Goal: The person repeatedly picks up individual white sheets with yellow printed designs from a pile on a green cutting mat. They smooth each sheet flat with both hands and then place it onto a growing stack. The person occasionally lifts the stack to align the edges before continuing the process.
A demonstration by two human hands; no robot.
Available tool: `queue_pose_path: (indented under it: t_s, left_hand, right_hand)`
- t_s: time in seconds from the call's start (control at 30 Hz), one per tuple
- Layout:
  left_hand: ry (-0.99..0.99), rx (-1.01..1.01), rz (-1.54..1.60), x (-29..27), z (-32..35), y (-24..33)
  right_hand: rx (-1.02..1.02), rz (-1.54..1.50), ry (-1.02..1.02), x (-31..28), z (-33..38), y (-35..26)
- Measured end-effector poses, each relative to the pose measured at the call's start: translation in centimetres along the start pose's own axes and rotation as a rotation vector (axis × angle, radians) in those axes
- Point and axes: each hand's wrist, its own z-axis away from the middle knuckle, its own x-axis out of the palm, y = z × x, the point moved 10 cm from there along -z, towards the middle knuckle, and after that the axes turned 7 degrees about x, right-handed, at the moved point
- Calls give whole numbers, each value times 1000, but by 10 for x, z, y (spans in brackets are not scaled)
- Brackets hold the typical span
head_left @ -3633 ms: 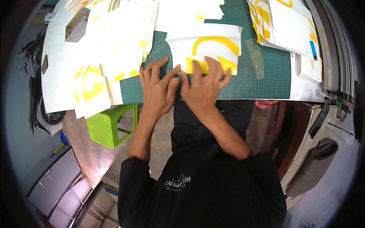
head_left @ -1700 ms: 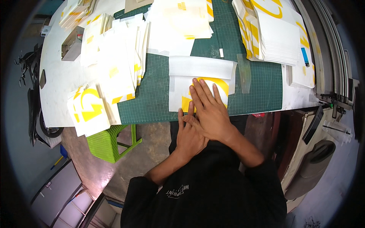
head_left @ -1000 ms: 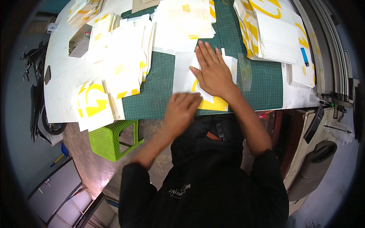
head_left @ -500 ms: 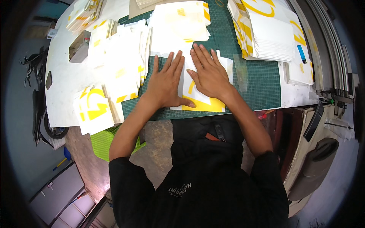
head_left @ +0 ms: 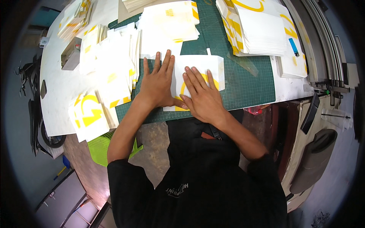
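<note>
A folded white paper piece with yellow print (head_left: 197,62) lies near the front edge of the green cutting mat (head_left: 251,85). My left hand (head_left: 157,85) rests flat along the paper's left side, fingers spread and thumb pointing across its lower part. Over the near middle of the paper, my right hand (head_left: 203,95) lies flat with its fingers stretched out, covering part of the yellow print. The two thumbs are close together. Neither hand grips anything.
White and yellow paper stacks stand at the left (head_left: 114,68), back (head_left: 167,22) and right (head_left: 262,34). A blue lighter (head_left: 293,47) lies on another right-hand stack. A clear strip (head_left: 245,65) lies on the mat. Metal rails (head_left: 311,41) run along the right side.
My right hand has slid down the paper toward me, uncovering its far part. My left hand stays nearly in place on the paper. The clear strip now lies at a slant.
</note>
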Motion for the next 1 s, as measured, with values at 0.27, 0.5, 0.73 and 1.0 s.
queue_pose_path:
  t_s: [0.27,0.5,0.73,1.0]
  left_hand:
    - [-99,-69,-20,-8,0,2]
    - [258,-62,219,-22,21,-9]
    - [748,-545,901,23,114,-11]
    - [881,-552,1184,35,102,-6]
  right_hand:
    - [167,117,5,-28,32,77]
    - [352,-297,423,-70,71,67]
    - [658,-712,341,-44,88,78]
    - [656,-1134,299,-15,75,96]
